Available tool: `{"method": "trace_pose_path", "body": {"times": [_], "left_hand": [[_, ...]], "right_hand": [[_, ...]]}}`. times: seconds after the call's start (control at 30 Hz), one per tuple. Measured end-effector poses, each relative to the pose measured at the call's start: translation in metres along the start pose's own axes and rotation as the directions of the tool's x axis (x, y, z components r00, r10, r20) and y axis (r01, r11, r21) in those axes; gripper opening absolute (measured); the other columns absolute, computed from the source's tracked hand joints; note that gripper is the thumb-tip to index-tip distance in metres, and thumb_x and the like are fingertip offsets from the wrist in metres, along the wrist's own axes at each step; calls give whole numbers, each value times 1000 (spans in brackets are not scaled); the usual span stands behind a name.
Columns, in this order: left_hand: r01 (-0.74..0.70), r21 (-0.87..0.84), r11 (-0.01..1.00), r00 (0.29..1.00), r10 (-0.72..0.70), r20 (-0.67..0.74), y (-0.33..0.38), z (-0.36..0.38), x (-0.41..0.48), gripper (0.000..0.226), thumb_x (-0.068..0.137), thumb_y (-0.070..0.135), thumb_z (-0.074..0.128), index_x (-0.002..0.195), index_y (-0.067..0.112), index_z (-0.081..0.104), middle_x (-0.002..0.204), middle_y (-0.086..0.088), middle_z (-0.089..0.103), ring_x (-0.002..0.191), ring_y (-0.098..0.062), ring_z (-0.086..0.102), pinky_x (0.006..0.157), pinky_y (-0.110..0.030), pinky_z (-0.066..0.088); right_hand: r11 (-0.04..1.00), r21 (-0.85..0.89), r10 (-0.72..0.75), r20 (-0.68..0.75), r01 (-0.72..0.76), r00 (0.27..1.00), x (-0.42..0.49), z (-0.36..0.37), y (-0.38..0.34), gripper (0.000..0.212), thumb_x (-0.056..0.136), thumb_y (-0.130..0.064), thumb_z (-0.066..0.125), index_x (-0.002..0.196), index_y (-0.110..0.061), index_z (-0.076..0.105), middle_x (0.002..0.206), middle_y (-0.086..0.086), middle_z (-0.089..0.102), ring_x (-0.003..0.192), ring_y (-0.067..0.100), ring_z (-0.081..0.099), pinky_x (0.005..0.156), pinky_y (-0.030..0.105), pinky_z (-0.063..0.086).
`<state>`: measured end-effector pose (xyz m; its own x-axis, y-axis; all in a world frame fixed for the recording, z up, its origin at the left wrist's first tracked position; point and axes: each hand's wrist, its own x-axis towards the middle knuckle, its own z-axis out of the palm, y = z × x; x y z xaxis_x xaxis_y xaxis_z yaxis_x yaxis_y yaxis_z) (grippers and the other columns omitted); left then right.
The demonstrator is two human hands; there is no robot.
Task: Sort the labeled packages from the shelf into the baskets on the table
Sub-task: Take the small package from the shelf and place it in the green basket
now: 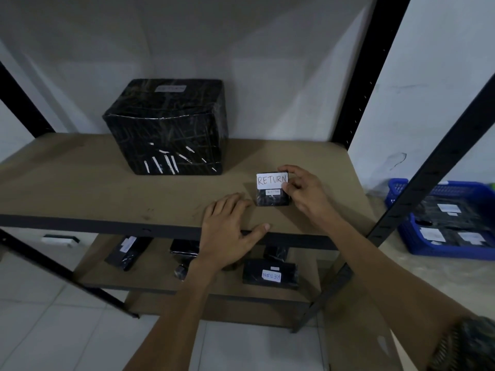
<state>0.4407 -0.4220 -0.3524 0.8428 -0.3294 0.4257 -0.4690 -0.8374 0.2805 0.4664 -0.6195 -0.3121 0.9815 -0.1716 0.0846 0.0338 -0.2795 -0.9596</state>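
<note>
A small black package (271, 195) with a white RETURN label stands on the brown shelf board (80, 183). My right hand (305, 192) pinches its right edge with thumb and fingers. My left hand (230, 226) rests flat on the shelf's front edge, just left of the package, fingers spread. A large black wrapped box (168, 127) with a small white label on top sits at the back of the same board. A blue basket (417, 245) holding several black labeled packages stands at the far right.
The lower shelf (150, 274) holds several small black packages, one (270, 274) labeled RETURN. Black metal uprights (369, 70) frame the shelf; a diagonal one (428, 178) crosses in front of the basket. White wall behind, tiled floor below.
</note>
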Motion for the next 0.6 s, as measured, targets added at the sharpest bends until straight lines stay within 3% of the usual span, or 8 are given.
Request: {"method": "trace_pose_path", "body": {"times": [0.1,0.2,0.3,0.37,0.43,0.53,0.6], "left_hand": [[18,26,1000,1000,-18,-5,4,1,-7,62,85,70,39,125,25,54,136,4,52,127,-16,44,104,-43,32],[54,4,999,998,-54,14,11,-2,-22,64,89,65,34,133,21,49,143,0,47,134,-19,37,113,-43,20],[53,53,997,995,-57,82,21,-7,-48,75,82,61,41,144,19,36,153,-5,33,144,-24,23,117,-48,14],[135,-37,990,983,-129,127,34,-14,-67,74,83,53,54,146,20,33,157,-3,23,146,-22,14,115,-46,20],[256,-141,956,956,-229,182,53,-23,-86,61,86,42,63,139,18,45,155,-4,26,143,-21,22,114,-41,27],[305,-160,939,933,-261,247,82,-32,-118,43,86,36,66,122,14,61,138,-4,49,126,-20,45,103,-31,39],[312,-168,935,926,-260,275,103,-36,-141,38,85,39,66,115,16,64,122,1,57,112,-15,55,93,-29,47]], "right_hand": [[999,24,23,14,-23,1000,-11,-1,0,34,92,8,49,121,-8,57,90,8,65,75,9,63,64,14,50],[1000,8,28,38,-28,999,-30,-5,-4,35,92,7,50,123,-9,57,96,12,65,75,11,62,63,14,51],[999,-22,37,87,-35,995,-53,-13,-6,36,92,5,51,123,-12,58,97,12,66,84,19,64,78,34,55],[999,-42,26,126,-21,992,-72,-20,-6,35,92,4,51,123,-12,58,97,13,67,89,20,65,83,39,56],[1000,-26,18,164,-14,986,-97,-28,-7,34,93,3,51,123,-12,57,96,11,68,90,18,65,81,35,57],[999,44,5,215,-15,977,-142,-47,-7,34,93,2,52,124,-11,55,99,8,68,94,19,66,75,26,58],[1000,30,-5,228,-2,974,-173,-67,-7,34,93,-1,53,124,-14,55,101,9,69,96,21,67,77,35,59]]}}
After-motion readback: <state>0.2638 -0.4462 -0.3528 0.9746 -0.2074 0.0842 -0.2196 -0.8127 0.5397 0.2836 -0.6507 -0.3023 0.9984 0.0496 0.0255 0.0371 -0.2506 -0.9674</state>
